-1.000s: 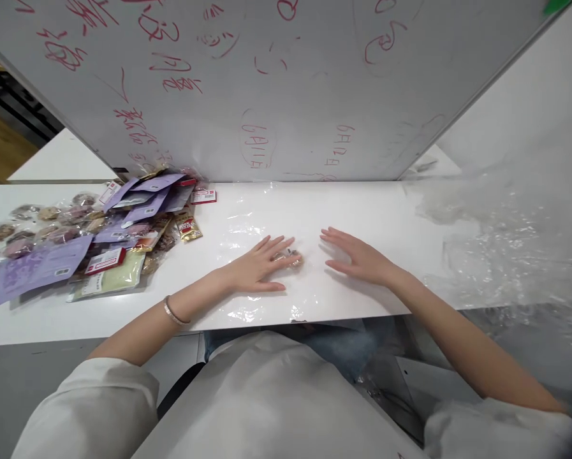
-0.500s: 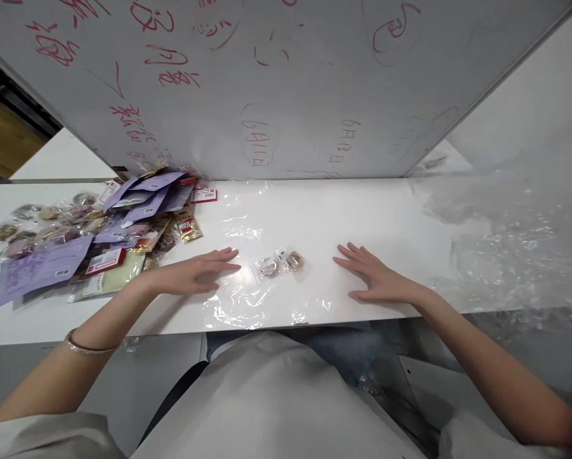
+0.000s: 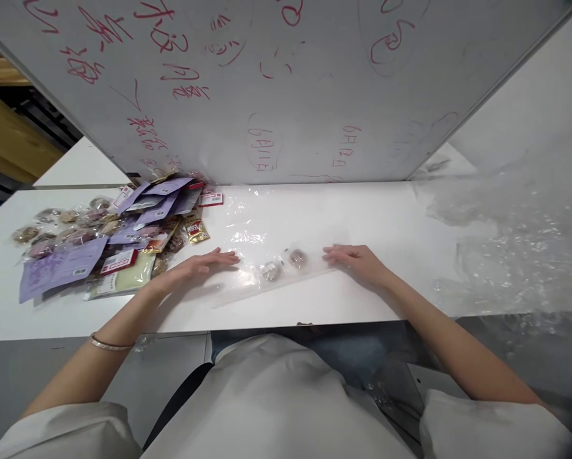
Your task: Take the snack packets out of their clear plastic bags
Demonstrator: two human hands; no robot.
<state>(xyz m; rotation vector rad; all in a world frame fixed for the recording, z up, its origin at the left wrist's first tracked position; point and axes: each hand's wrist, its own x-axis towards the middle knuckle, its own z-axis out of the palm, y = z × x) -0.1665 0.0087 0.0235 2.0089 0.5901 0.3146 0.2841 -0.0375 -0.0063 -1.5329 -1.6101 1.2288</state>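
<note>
A sheet of clear plastic film [image 3: 247,277] lies on the white table [image 3: 372,217], its near edge slanting up to the right. Two small packaged snacks show hazily through it: a pale one [image 3: 269,271] and a browner one [image 3: 298,258]. My right hand [image 3: 357,260] pinches the film's right end, fingers closed together. On the left, my left hand [image 3: 206,262] rests on the film with its fingers stretched out flat, close to the pile of purple pouches. Whether the film is a bag or a single sheet I cannot tell.
Purple pouches [image 3: 58,268], a gold sachet [image 3: 196,227] and several wrapped snacks [image 3: 68,234] are heaped at the left. A whiteboard [image 3: 295,95] with red writing stands along the back. Crumpled clear plastic [image 3: 510,242] covers the right side and hangs over the front edge.
My right hand has moved slightly left and closed from spread fingers onto the film. The film's near edge has risen and turned over the two snacks. My left hand's fingers have drawn closer together.
</note>
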